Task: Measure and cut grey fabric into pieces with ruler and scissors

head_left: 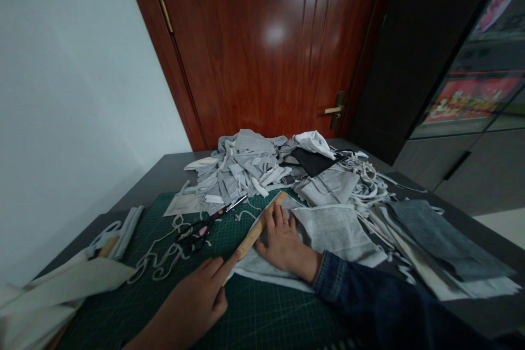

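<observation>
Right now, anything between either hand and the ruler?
Nothing visible. The left hand touches the near end of the ruler with a fingertip; the right hand lies flat against it on the grey cloth.

L hand (197, 298) at ruler (258, 229), R hand (285, 243) on cloth (336, 229).

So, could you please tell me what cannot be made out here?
Head view:
Grey fabric piece: partly covered by the right hand and wooden ruler.
Left hand: its back hides whether it grips anything.
Scrap pile: overlapping pieces, too small to count.
Pale sheets: cut off by the lower-left edge.
</observation>
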### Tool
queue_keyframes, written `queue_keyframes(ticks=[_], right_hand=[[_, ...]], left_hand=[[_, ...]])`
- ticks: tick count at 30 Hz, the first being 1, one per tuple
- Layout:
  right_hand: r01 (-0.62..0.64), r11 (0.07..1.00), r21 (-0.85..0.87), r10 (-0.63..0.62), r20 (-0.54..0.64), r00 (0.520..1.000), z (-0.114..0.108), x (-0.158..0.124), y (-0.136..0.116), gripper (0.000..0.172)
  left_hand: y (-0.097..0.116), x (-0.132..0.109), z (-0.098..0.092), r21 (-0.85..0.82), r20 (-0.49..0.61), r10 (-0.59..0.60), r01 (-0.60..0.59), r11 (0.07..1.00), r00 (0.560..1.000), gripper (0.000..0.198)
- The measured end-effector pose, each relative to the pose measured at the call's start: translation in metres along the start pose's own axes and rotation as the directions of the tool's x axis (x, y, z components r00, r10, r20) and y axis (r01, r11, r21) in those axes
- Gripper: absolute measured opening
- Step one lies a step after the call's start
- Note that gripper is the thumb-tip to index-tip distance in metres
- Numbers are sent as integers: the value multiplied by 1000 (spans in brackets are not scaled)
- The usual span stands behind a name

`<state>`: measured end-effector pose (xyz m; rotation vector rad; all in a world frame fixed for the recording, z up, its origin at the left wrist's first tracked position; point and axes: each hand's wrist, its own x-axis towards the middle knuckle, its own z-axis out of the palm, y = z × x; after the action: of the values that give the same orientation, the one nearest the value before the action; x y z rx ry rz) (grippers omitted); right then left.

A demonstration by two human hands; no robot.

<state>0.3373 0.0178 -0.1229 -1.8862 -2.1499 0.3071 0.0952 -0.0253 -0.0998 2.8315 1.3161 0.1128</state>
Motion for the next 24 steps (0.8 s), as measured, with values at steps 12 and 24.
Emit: queue_keyframes(ticks=[12, 24], right_hand=[[8, 1000, -7, -7, 52, 999, -3, 0, 2, 82], [4, 998, -61, 0, 74, 997, -10, 4, 1, 76]], left_hand=[[10, 1, -15, 33, 71, -58, 56, 998, 996, 60], [15, 4, -15, 12, 3, 29, -29, 1000, 1000, 23]])
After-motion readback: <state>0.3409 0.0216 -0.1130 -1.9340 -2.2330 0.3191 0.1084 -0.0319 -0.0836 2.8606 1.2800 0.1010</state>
